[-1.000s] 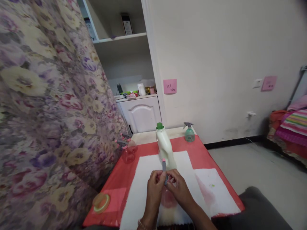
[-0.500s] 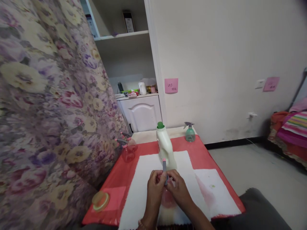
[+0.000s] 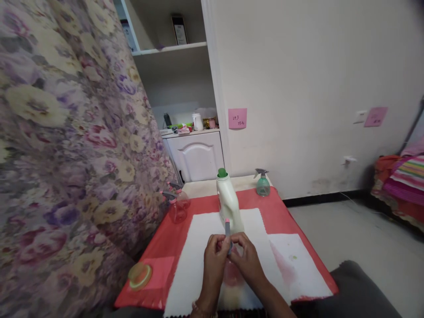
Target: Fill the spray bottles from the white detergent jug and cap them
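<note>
A pink spray bottle [image 3: 232, 274] stands on the white cloth in front of me, its grey spray head [image 3: 227, 228] with a pink tip pointing away. My left hand [image 3: 213, 258] pinches the spray head from the left. From the right, my right hand [image 3: 247, 257] has its fingers closed around the same head and collar. The fingers hide the join between head and bottle. Just beyond my hands is a large pale green jug [image 3: 229, 198] with a green piece [image 3: 221, 172] in its mouth.
Two pink spray bottles [image 3: 178, 212] stand at the left edge of the red-covered table [image 3: 198, 205]. A green spray bottle [image 3: 263, 187] is at the back right. A round yellowish lid-like object [image 3: 139, 276] lies front left, a stained white sheet [image 3: 298, 265] on the right.
My hands stay on the spray head, with only a very slight shift of the fingers. The view has moved a little; nothing else on the table differs.
</note>
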{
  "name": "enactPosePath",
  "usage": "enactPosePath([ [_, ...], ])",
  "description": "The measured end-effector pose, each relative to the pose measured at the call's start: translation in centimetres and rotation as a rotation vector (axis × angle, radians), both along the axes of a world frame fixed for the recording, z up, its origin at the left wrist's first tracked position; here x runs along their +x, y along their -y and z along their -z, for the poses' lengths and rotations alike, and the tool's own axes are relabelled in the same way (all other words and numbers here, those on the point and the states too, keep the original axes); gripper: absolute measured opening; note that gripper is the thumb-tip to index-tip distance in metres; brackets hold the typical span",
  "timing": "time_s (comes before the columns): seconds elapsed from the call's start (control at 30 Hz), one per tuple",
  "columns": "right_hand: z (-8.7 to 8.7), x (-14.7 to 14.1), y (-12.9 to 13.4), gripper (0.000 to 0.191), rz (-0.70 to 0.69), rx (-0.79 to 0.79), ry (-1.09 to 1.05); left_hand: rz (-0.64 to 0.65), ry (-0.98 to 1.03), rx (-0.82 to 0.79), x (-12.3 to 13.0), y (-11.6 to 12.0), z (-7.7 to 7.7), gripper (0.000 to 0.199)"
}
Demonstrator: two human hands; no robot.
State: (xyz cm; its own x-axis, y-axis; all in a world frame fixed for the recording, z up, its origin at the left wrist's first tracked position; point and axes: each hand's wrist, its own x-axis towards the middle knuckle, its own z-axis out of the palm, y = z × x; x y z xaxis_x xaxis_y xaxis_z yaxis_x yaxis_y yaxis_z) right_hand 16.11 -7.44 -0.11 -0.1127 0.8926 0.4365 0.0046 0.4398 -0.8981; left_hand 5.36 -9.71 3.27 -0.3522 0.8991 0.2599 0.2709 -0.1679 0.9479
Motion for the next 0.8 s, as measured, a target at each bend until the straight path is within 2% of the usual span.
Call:
enactPosePath([
  [0.1, 0.1, -0.27, 0.02, 0.01, 0.051, -0.02, 0.004, -0.005, -0.021, 0.006, -0.06, 0.09, -0.05, 0.029],
  [0.17, 0.07, -0.23, 0.06, 0.015, 0.02, -0.012, 0.01, -0.003, -0.034, 0.01, -0.08, 0.15, -0.1, 0.03],
  [0.3, -0.08, -0.13, 0.04, 0.014, -0.048, 0.015, 0.007, 0.001, -0.036, 0.004, -0.08, 0.18, -0.12, 0.031],
  [0.43, -0.01, -0.49, 0.0, 0.007, 0.044, -0.014, 0.005, -0.007, -0.038, -0.004, -0.03, 0.25, -0.14, 0.032],
  [0.5, -0.03, -0.5, 0.1, 0.011, 0.058, -0.021, 0.01, -0.008, -0.027, -0.009, 0.05, 0.32, -0.21, 0.032],
  [0.67, -0.25, 0.01, 0.25, 0.017, -0.061, 0.016, -0.009, 0.003, 0.002, -0.015, 0.31, 0.39, -0.4, 0.03],
  [0.8, 0.1, -0.34, 0.08, 0.007, 0.031, -0.01, -0.02, -0.011, -0.027, -0.016, 0.25, 0.37, -0.34, 0.026],
])
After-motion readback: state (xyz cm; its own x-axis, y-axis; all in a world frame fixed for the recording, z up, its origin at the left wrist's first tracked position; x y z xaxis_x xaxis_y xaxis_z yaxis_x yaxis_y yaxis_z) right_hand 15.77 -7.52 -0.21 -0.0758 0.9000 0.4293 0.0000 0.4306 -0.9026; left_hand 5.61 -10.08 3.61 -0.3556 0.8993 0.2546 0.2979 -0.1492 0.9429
